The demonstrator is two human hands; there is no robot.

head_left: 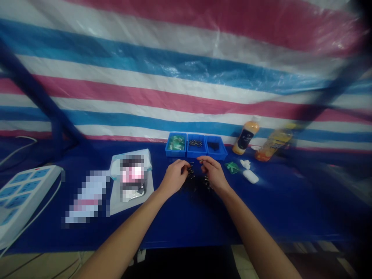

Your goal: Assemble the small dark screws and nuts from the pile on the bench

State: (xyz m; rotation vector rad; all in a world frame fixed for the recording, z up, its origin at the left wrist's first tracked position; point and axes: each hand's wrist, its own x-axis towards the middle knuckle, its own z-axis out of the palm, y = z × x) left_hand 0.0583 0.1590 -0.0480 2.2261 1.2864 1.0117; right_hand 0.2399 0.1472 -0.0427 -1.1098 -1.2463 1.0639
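Blue table cover [186, 221], blue bins [196, 146], pink-white-blue striped tarp [186, 77], orange bottles [247, 136].

The worktop [261, 209] is covered in a deep blue sheet, smooth with a dull sheen. Behind it hangs a striped tarpaulin [186, 58] of glossy, crinkled plastic that catches the light. The three blue trays [196, 154] are hard, matt plastic. The small dark pieces [194, 177] pinched at the fingers of the bare left hand [173, 179] and right hand [213, 173] look like dark metal with faint glints. The power strip [20, 193] is smooth white plastic. Both bottles [247, 137] are clear, shiny plastic, the white case [250, 176] is glossy, and the green packet [232, 167] is shiny film.
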